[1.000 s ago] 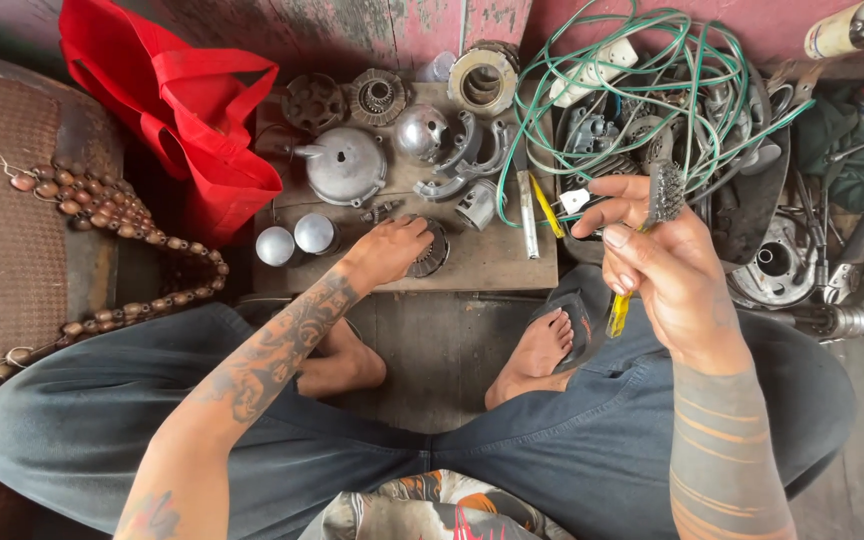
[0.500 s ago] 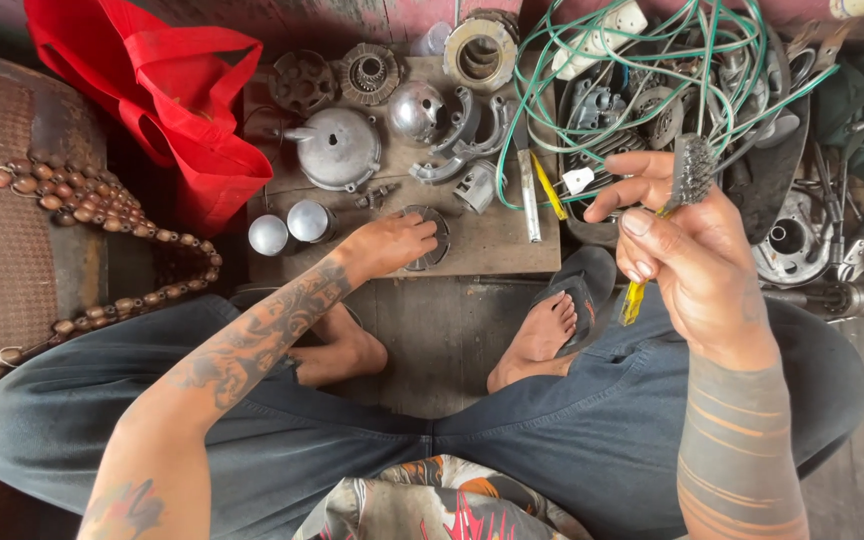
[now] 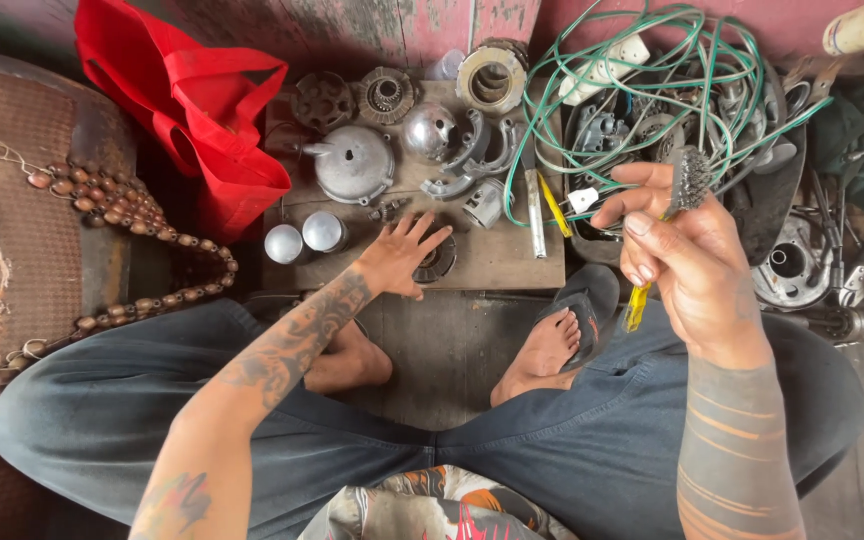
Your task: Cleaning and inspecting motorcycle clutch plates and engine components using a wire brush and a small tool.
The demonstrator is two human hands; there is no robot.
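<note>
**Wire brush aloft, left hand down on a round part**

My right hand (image 3: 687,255) is clenched on a wire brush (image 3: 690,180) with a yellow handle, holding it up in the air off the right edge of the wooden board (image 3: 512,262); the bristle head sits above my fingers and the handle tip pokes out below my palm. My left hand (image 3: 402,258) lies near the board's front edge, fingers spread and released, fingertips resting on a dark round metal part (image 3: 440,262), pressing rather than grasping. Just to its left stand two small shiny caps (image 3: 304,238). Further back on the board I see a grey domed cover (image 3: 354,165) and curved brake shoes (image 3: 472,155). A tangle of green wire (image 3: 652,60) lies beyond the board's right edge, a red bag (image 3: 207,110) off its back left corner.
</note>
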